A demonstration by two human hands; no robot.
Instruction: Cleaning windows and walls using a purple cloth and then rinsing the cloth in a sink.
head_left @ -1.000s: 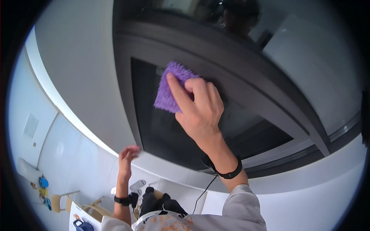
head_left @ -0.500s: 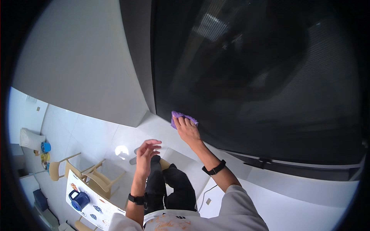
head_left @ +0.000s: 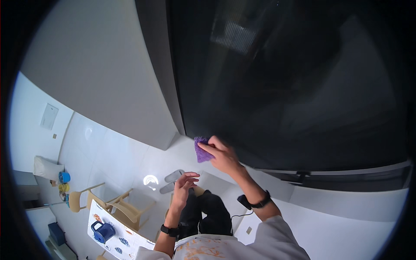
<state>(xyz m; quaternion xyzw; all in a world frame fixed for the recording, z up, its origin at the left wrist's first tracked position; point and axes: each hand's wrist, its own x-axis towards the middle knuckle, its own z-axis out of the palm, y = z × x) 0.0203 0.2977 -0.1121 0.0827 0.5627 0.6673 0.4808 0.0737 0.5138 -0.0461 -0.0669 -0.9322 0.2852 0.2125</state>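
A fluffy purple cloth [head_left: 202,153] is pinched in my right hand [head_left: 224,157], its fingers closed on the upper right part of the cloth. The hand is at the lower left corner of a large dark screen [head_left: 277,117]. Most of the cloth hangs past the screen's bottom edge; whether it touches the glass I cannot tell. My left hand [head_left: 184,185] is held in the air, lower and to the left, holding nothing, with loosely bent fingers apart.
A grey-white panel [head_left: 104,73] rises left of the screen, and a white ledge [head_left: 346,203] runs below it. At lower left are a table [head_left: 130,236] with a blue kettle [head_left: 103,232] and wooden chairs [head_left: 125,212]. Grey slippers [head_left: 171,177] lie on the floor.
My right hand has brought the cloth down toward the screen's lower edge, and the cloth has turned from flat to hanging. The whole view has shifted a little; my left hand remains empty.
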